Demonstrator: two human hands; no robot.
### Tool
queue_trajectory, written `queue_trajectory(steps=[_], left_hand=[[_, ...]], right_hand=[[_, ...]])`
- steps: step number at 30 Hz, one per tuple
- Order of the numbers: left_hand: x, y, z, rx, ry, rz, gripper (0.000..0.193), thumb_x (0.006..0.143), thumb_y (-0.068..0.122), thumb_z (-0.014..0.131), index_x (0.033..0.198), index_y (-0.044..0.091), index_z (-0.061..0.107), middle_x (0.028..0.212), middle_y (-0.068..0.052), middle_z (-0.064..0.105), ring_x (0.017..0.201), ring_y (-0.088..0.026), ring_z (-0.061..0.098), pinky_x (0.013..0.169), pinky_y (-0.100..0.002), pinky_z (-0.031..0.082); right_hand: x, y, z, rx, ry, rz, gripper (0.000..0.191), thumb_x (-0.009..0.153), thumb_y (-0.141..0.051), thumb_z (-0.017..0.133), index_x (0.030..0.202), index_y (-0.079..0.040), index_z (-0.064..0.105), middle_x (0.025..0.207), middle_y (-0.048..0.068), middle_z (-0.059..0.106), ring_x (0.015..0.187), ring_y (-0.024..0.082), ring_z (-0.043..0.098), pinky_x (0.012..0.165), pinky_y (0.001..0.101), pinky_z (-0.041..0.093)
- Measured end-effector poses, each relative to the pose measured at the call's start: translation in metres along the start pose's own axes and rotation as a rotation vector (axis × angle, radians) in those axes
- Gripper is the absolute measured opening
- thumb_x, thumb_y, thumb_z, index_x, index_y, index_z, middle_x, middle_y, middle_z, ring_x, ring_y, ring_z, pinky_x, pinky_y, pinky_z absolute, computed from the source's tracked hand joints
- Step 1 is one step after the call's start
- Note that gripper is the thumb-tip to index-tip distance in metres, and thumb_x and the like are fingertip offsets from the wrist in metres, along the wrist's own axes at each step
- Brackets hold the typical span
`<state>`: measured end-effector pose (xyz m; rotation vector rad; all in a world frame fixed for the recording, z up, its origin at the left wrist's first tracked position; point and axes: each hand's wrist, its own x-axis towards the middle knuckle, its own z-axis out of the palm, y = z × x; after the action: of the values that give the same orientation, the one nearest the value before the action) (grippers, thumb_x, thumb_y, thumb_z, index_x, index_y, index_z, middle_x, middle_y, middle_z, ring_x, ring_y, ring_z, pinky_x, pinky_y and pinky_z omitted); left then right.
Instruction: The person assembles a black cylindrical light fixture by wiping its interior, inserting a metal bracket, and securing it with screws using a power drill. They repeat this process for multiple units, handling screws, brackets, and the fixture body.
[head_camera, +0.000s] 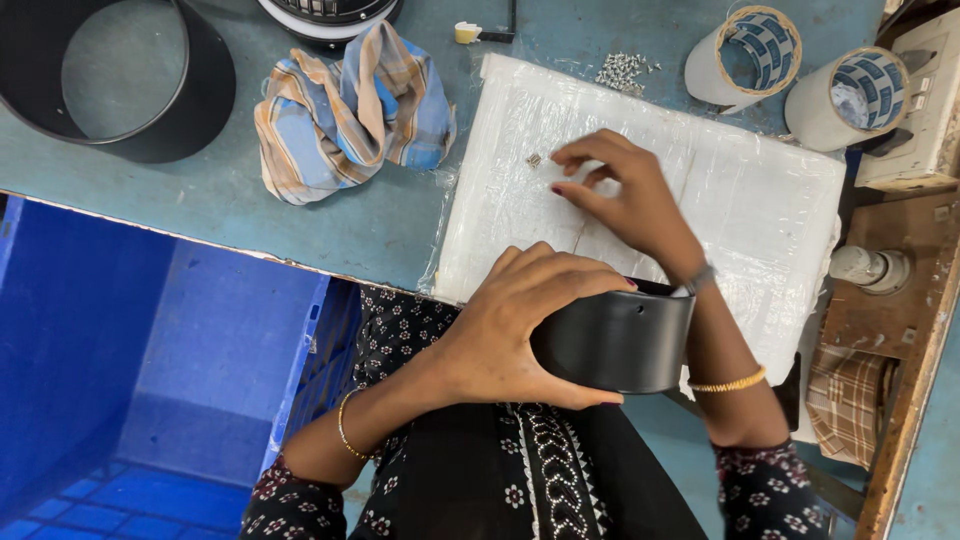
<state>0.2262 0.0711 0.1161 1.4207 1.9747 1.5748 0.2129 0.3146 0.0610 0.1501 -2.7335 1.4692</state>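
Fingers of the left hand (525, 325) wrapped over a black cylindrical ring (615, 340), clamping it against the lap at the table edge, palm on its curved wall, thumb underneath. Small hole visible in the ring's side, toward 1 o'clock from the knuckles.

Right hand (625, 195) at 1 o'clock from the left, passing behind the ring, wrist just above its rim. Fingers loosely curled, index and thumb stretched toward 9 o'clock, holding nothing, tips just short of a small metal screw (534, 159). Screw lying alone on a white plastic-wrapped slab (760, 210), just beside the fingertips at their 10 o'clock, apart from them. Nothing between fingertips and screw.

Further out on the blue-green table (200, 200): heap of small screws (622, 70) at 12 o'clock from the right hand, by the slab's far edge. Two tape rolls (795, 75) at 1 to 2 o'clock, standing side by side. Switch box (925, 110) just past them at the right border. Crumpled checked cloth (350, 110) at 10 o'clock, well apart from both hands. Larger black ring (120, 80) beyond it in the far left corner. Blue plastic crate (150, 380) at 9 o'clock from the left hand, below the table edge. Wooden board (890, 300) with a white knob at 3 o'clock.
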Motion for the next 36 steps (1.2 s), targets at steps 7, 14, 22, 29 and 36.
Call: queue_trajectory(steps=[7,14,22,29,36], left_hand=[[0.001,-0.001,-0.001,-0.018,-0.026,-0.01,0.082,0.069,0.047,0.092,0.138,0.014,0.06,0.137,-0.003,0.063,0.124,-0.024,0.06,0.111,-0.041,0.042],[0.0,-0.003,-0.004,-0.039,-0.018,-0.015,0.083,0.069,0.045,0.093,0.138,0.014,0.06,0.137,-0.003,0.063,0.124,-0.025,0.059,0.111,-0.041,0.042],[0.001,-0.004,-0.006,-0.051,-0.014,-0.017,0.083,0.069,0.044,0.093,0.138,0.014,0.059,0.136,-0.004,0.063,0.123,-0.024,0.059,0.113,-0.042,0.042],[0.001,-0.004,-0.005,-0.054,-0.032,-0.015,0.083,0.069,0.045,0.093,0.138,0.014,0.06,0.136,-0.004,0.064,0.122,-0.024,0.059,0.112,-0.042,0.041],[0.002,-0.003,-0.007,-0.059,-0.063,-0.007,0.084,0.069,0.046,0.093,0.139,0.014,0.061,0.137,-0.003,0.064,0.123,-0.023,0.059,0.11,-0.041,0.041]], right_hand=[[0.018,0.0,0.022,-0.222,0.037,-0.062,0.029,0.091,-0.01,0.078,0.119,-0.007,0.072,0.114,0.009,0.063,0.091,0.02,0.066,0.074,0.0307,0.056],[0.018,0.013,0.027,-0.256,0.09,-0.041,0.023,0.094,-0.006,0.076,0.116,-0.003,0.071,0.11,0.009,0.063,0.09,0.02,0.066,0.072,0.0298,0.055],[0.018,0.02,0.014,-0.271,0.197,-0.041,0.019,0.094,0.003,0.071,0.112,-0.001,0.07,0.109,0.011,0.063,0.088,0.019,0.068,0.072,0.0288,0.055],[0.02,0.021,0.012,-0.249,0.251,-0.034,0.014,0.094,0.002,0.073,0.107,0.0,0.07,0.108,0.01,0.066,0.09,0.019,0.07,0.069,0.0292,0.057],[0.017,0.026,0.005,-0.217,0.31,-0.068,0.012,0.097,0.005,0.072,0.108,0.001,0.07,0.107,0.011,0.071,0.095,0.02,0.073,0.077,0.0291,0.059]])
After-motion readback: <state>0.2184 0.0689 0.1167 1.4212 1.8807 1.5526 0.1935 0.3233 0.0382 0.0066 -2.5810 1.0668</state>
